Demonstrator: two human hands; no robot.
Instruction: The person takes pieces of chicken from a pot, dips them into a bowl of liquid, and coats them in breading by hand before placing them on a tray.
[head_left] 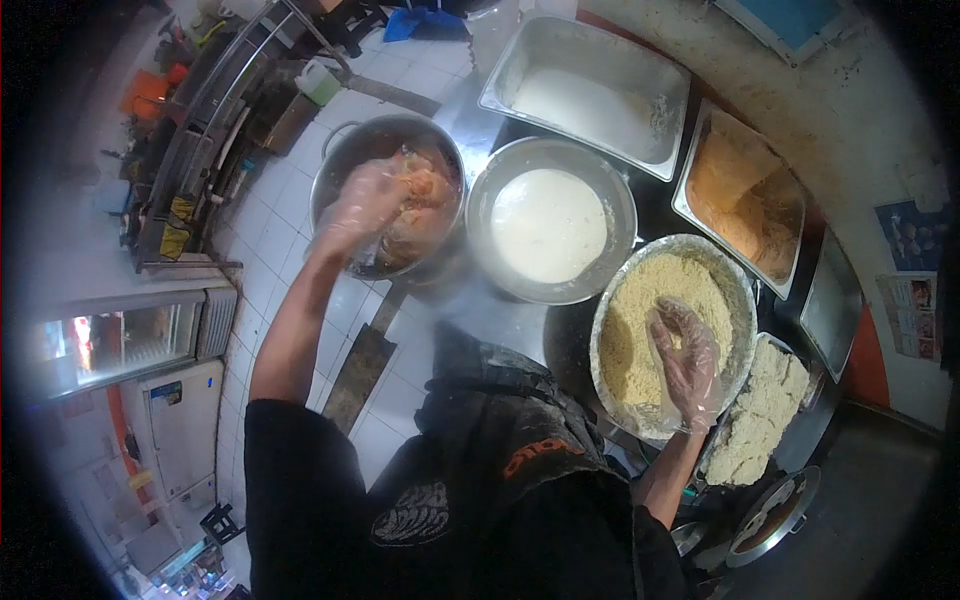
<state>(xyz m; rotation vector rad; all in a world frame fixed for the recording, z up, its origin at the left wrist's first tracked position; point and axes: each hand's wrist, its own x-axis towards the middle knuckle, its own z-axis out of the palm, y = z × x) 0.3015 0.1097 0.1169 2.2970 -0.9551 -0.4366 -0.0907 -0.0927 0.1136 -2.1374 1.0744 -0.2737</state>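
My left hand (362,205), in a clear plastic glove, reaches over a large metal pot (322,190) of wet, orange-tinted raw meat. Its fingers close on a piece of meat (422,184) near the top of the pile. My right hand (688,362), also gloved, hovers at or just above the pale yellow crumbly flour (640,300) in a wide metal bowl (745,290). Its fingers curve with a gap to the thumb, and nothing shows between them. Between the two hands stands a round metal bowl (482,215) of white liquid batter (548,225).
A rectangular steel pan (665,140) with white contents stands at the back, beside another pan (795,235) of orange powder. Coated pale pieces (765,415) lie in a tray on the right. Near the wall is a lidded-looking round pan (775,520).
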